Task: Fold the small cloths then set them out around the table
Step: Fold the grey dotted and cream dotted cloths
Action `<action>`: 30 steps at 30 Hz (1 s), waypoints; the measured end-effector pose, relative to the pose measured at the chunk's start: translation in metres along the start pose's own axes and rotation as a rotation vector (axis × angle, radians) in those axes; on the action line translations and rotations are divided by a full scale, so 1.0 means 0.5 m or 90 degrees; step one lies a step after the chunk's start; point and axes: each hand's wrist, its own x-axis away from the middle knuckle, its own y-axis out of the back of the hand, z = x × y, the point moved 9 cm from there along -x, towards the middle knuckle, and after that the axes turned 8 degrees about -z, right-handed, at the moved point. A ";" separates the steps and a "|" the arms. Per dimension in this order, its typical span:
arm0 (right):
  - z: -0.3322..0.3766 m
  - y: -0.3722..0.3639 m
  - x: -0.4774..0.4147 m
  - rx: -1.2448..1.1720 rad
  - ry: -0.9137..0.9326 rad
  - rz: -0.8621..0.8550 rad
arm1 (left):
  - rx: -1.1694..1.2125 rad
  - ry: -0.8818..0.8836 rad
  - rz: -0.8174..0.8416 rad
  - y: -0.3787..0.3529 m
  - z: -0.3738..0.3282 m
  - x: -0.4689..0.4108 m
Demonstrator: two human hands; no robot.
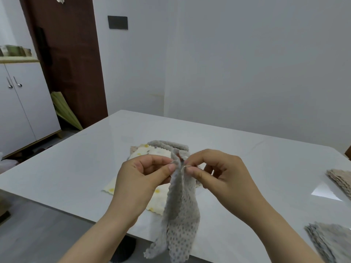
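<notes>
We hold the grey dotted cloth up in front of us with both hands. The left hand pinches its top edge between thumb and forefinger, with the other fingers curled. The right hand pinches the same edge just beside the left, so the fingertips of the two hands nearly meet. The cloth hangs from the two pinches, bunched lengthwise. Its lower end drops below the near edge of the bench. No fold is made in it yet.

Directly beyond the hands, unfolded cloths lie in a pile on the bench. A cream spotted cloth is spread flat there, with a grey plush cloth on its far side. We cannot tell whether more lie underneath.

Well out past the right hand, near the bench edge, lie a beige folded cloth and, nearer to us, a grey folded cloth. Each may be a stack; the count is not readable.

We judge the task partly done:
1. Two places on the right hand's side appear to be set.
2. The held cloth needs opening and folding.
3. The pile of at least two awaits folding and placing.
</notes>
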 end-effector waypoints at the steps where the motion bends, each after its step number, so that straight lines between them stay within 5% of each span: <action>1: 0.000 0.000 0.001 -0.012 -0.010 -0.002 | 0.001 -0.003 0.010 -0.004 -0.003 0.004; 30: -0.006 0.009 0.004 -0.031 -0.088 -0.028 | -0.010 -0.083 0.082 -0.036 -0.042 0.034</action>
